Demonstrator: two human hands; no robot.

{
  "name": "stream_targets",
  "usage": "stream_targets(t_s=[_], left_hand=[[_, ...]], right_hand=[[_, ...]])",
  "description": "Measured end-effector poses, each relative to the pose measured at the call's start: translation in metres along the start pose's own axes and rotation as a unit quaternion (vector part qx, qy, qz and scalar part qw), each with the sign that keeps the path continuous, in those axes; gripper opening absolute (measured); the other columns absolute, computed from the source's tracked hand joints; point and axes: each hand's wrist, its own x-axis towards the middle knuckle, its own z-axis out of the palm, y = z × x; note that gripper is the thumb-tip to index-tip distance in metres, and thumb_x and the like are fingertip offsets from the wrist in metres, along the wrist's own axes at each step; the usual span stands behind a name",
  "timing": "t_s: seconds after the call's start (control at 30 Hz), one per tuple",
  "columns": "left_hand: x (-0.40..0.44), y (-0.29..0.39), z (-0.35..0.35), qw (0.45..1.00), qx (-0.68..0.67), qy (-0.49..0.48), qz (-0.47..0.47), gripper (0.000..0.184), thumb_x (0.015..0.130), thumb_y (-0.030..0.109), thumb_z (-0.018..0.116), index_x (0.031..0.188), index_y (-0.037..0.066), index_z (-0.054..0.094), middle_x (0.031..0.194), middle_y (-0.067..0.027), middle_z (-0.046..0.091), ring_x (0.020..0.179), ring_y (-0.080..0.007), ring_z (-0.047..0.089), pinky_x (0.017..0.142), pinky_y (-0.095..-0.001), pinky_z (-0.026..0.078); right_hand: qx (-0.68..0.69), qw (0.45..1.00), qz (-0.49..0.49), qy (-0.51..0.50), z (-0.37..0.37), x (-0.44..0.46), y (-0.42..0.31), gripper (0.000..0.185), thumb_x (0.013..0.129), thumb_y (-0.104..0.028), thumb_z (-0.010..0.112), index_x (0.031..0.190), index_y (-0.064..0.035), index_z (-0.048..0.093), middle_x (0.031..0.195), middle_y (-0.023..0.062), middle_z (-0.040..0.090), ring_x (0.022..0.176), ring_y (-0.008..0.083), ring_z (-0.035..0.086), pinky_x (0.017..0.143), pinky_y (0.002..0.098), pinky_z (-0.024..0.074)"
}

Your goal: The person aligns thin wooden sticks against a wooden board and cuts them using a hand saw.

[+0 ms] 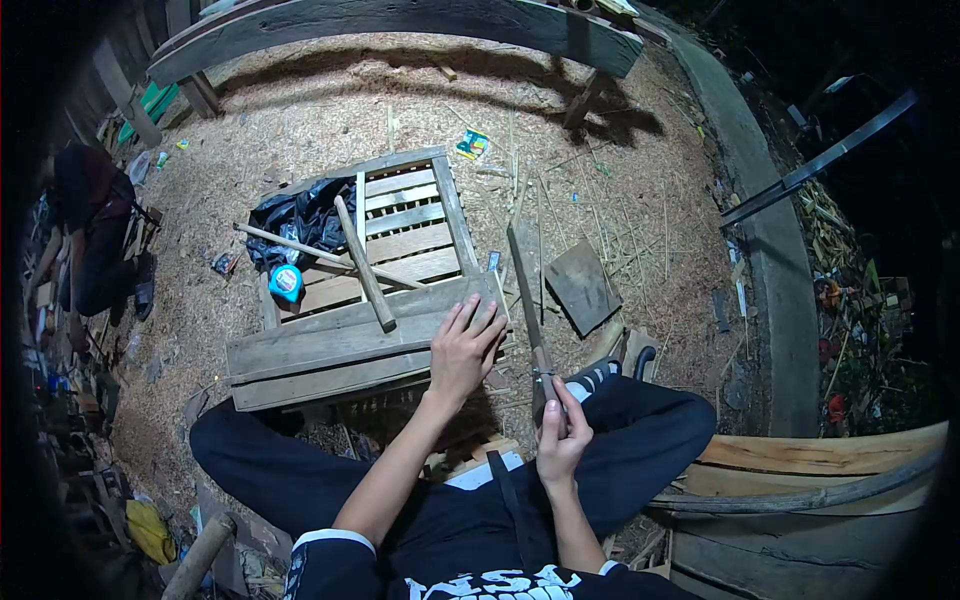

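Observation:
My left hand [465, 350] lies flat, fingers spread, on the right end of a grey wooden plank [330, 345] across a slatted wooden frame [462, 215]. To its right, my right hand [563, 435] grips the wooden handle of a long-bladed tool [524, 285], its blade pointing up and away from me. On the frame rest a round wooden stick [364, 262], a thinner stick [295, 245], a black plastic bag [310, 215] and a blue tape measure [286, 282].
A square board [582, 286] lies right of the blade. A long beam [400, 22] spans the far side. Another person [95, 230] crouches at the left. Planks [800, 455] lie at the lower right, and wood chips cover the ground.

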Motion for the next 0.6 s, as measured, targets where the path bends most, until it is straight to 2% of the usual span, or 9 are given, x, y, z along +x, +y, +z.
stream_targets(t_s=[0.1,0.13,0.17,0.23,0.37,0.47,0.5,0.57,0.6], left_hand=[[0.001,-0.003,0.001,1.0,-0.004,0.001,0.002,0.022,0.093,0.022,0.076,0.112,0.012,0.079,0.129,-0.009,0.075,0.134,-0.0331,0.061,0.116,-0.05,0.045],[0.0,-0.004,0.001,1.0,-0.013,0.0,0.001,0.022,0.093,0.022,0.076,0.113,0.013,0.079,0.129,-0.0083,0.075,0.134,-0.0328,0.061,0.115,-0.0499,0.045],[0.0,-0.004,0.002,1.0,-0.013,-0.002,0.0,0.022,0.093,0.022,0.076,0.113,0.013,0.079,0.129,-0.0083,0.075,0.134,-0.0328,0.061,0.115,-0.0499,0.045],[0.002,-0.004,0.001,1.0,-0.016,-0.009,-0.004,0.023,0.093,0.022,0.076,0.114,0.013,0.079,0.129,-0.0076,0.075,0.134,-0.0326,0.062,0.115,-0.0497,0.045],[0.002,-0.004,0.001,1.0,0.001,-0.021,0.004,0.024,0.092,0.021,0.076,0.114,0.012,0.078,0.129,-0.0078,0.075,0.133,-0.0324,0.063,0.115,-0.0501,0.045],[-0.001,-0.006,0.004,0.999,0.009,-0.023,0.022,0.026,0.09,0.018,0.076,0.115,0.01,0.077,0.128,-0.0082,0.075,0.132,-0.0314,0.063,0.113,-0.0487,0.048],[-0.001,-0.005,0.003,0.999,0.007,-0.027,0.021,0.026,0.09,0.018,0.076,0.115,0.01,0.077,0.128,-0.0082,0.075,0.132,-0.0314,0.063,0.113,-0.0487,0.048],[0.004,-0.003,-0.001,1.0,-0.004,-0.017,0.018,0.025,0.091,0.017,0.077,0.115,0.01,0.077,0.127,-0.0074,0.076,0.131,-0.0312,0.064,0.113,-0.0476,0.048],[0.005,-0.003,-0.002,1.0,-0.002,-0.02,0.02,0.025,0.091,0.018,0.077,0.115,0.009,0.077,0.126,-0.0071,0.076,0.13,-0.0311,0.065,0.112,-0.0475,0.049]], right_hand=[[-0.011,0.999,0.025,-0.022,0.001,-0.002,-0.008,0.035,0.104,-0.01,0.062,0.135,0.0049,0.067,0.123,0.0191,0.076,0.108,0.0205,0.074,0.092,0.0339,0.057],[-0.038,0.999,-0.03,-0.017,0.002,0.0,-0.009,0.035,0.103,-0.011,0.063,0.134,0.0036,0.069,0.121,0.0167,0.077,0.103,0.018,0.075,0.088,0.0324,0.0576],[-0.038,0.999,-0.029,-0.017,0.003,0.001,-0.009,0.035,0.103,-0.011,0.063,0.134,0.0036,0.069,0.121,0.0167,0.077,0.103,0.018,0.075,0.088,0.0324,0.0576],[-0.066,0.995,-0.068,-0.01,0.004,0.003,-0.008,0.034,0.103,-0.011,0.063,0.133,0.0029,0.07,0.117,0.0147,0.078,0.105,0.0176,0.074,0.091,0.0324,0.0569],[-0.079,0.993,-0.082,-0.026,-0.008,-0.006,-0.001,0.034,0.104,-0.012,0.062,0.133,0.0042,0.069,0.119,0.016,0.077,0.112,0.0205,0.073,0.097,0.0336,0.0554],[-0.01,0.999,0.019,-0.038,-0.006,-0.005,-0.011,0.035,0.105,-0.01,0.059,0.134,0.0073,0.067,0.132,0.0209,0.071,0.121,0.0254,0.069,0.103,0.0349,0.0529],[-0.013,0.999,0.023,-0.037,0.001,0.001,-0.015,0.035,0.105,-0.01,0.059,0.134,0.0073,0.067,0.132,0.0209,0.071,0.121,0.0254,0.069,0.103,0.0349,0.0529],[0.031,0.999,0.033,-0.017,0.014,0.01,-0.024,0.038,0.106,-0.017,0.062,0.135,0.0073,0.066,0.123,0.0141,0.073,0.103,0.0149,0.066,0.091,0.0295,0.0521],[-0.021,0.999,0.005,-0.028,0.007,0.003,-0.014,0.037,0.106,-0.015,0.062,0.136,0.0073,0.066,0.122,0.0136,0.073,0.101,0.0141,0.066,0.089,0.0285,0.052]])
